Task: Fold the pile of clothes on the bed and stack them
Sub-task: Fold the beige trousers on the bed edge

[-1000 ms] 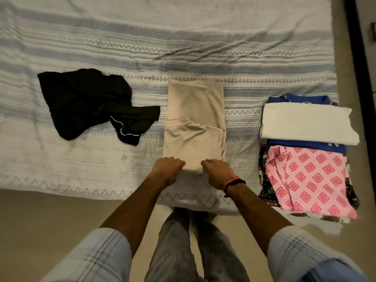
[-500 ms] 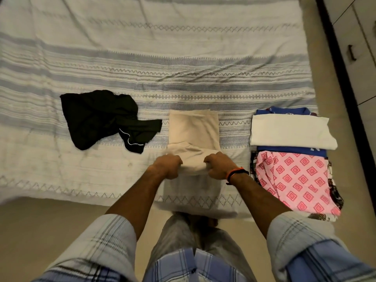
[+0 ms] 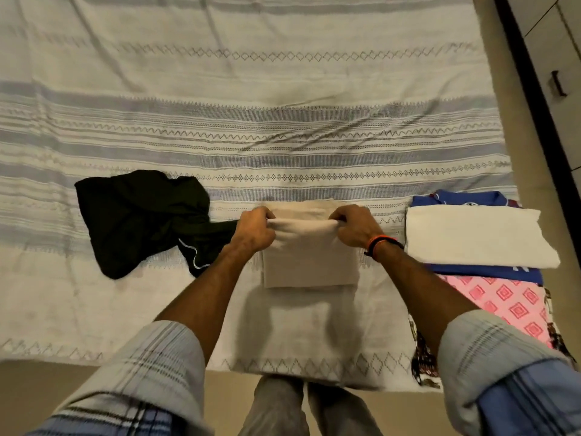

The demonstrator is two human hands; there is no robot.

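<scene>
Left hand: fingers curled round the left end of the raised fold of the beige garment, at frame centre.
Right hand: gripping the right end of that same fold, an orange-and-black band on the wrist.
Beige garment: lies on the bed in the middle of the frame, lower part flat, the held edge lifted and carried toward the far end.
Step in hand: by my reading, the last fold, near half over far half.
Doing it well: keep both ends level and the fold taut, lay the edge on the far edge so corners meet, then press flat (a sag in the middle would leave a crease).
Folded stack: at the right of the frame, white piece on top, blue beneath, pink patterned piece nearer the viewer.
Black garment: crumpled at centre left, its tail near the left hand, not yet folded.
Edges: the bed's near edge runs along the lower frame; the stack sits close to the right edge.
Open room: the wide upper stretch of bedspread is free.
</scene>
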